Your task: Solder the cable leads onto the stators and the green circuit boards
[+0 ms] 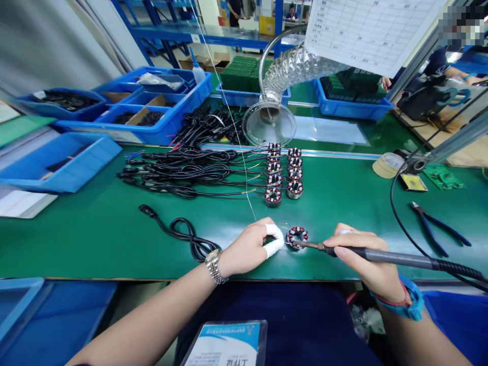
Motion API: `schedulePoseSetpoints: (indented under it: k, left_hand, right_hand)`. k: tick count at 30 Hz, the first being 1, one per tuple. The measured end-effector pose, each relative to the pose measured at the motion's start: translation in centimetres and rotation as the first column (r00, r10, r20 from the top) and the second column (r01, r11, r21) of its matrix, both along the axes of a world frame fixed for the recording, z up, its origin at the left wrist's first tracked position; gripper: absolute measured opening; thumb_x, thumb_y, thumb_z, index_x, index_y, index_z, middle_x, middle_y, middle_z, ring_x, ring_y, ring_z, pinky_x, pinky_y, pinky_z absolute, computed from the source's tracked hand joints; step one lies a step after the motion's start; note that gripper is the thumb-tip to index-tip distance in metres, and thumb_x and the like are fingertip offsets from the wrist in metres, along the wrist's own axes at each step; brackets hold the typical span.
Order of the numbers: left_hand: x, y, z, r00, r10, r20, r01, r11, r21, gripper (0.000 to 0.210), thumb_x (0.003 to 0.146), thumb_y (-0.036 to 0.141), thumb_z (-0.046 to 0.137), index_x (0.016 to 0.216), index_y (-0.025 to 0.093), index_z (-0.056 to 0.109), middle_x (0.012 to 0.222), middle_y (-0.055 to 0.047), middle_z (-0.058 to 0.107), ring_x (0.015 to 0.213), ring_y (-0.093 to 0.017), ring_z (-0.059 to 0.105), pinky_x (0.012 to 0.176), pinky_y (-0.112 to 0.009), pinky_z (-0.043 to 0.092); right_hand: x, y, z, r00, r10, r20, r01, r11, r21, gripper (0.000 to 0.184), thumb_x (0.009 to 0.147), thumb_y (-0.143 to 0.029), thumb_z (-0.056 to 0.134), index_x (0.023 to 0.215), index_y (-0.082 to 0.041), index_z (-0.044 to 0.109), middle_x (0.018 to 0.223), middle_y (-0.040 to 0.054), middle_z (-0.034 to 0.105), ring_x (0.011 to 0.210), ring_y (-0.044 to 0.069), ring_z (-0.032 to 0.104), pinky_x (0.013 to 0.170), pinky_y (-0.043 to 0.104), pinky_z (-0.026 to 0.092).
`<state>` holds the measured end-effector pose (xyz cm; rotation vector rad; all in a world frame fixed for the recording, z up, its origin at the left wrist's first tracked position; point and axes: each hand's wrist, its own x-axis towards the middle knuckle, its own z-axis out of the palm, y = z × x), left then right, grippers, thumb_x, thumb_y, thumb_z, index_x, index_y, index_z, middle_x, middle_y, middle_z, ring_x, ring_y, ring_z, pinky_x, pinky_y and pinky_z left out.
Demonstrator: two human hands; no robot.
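Observation:
A ring-shaped motor stator with copper-red windings lies on the green mat in front of me. My right hand is closed round a soldering iron, its tip touching or just over the stator's near side. On the stator's left, my left hand, with white covers on thumb and forefinger, pinches a thin wire beside the ring. A thin solder strand runs down from above to behind this hand. By my left wrist lies a coiled black cable; its far end is hidden by the hand.
Several stators with black cables lie in rows farther back. A fume hose with a clear hood hangs behind them. Pliers and a tape roll are at right. Blue bins stand at left.

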<state>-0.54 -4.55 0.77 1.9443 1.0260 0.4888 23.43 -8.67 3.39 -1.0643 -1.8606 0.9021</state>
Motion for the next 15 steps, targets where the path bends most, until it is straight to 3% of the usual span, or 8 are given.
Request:
schedulePoseSetpoints:
  k: [15]
  left_hand:
    - [-0.16, 0.12, 0.07, 1.0, -0.001, 0.003, 0.001, 1.0, 0.004, 0.008, 0.076, 0.014, 0.052, 0.069, 0.016, 0.057, 0.075, 0.0, 0.051, 0.066, -0.01, 0.048, 0.064, -0.023, 0.039]
  right_hand:
    - [-0.35, 0.33, -0.03, 0.999, 0.014, 0.049, -0.012, 0.999, -0.037, 0.014, 0.08, -0.019, 0.055, 0.086, -0.019, 0.068, 0.07, 0.0034, 0.064, 0.065, 0.014, 0.051, 0.059, 0.029, 0.042]
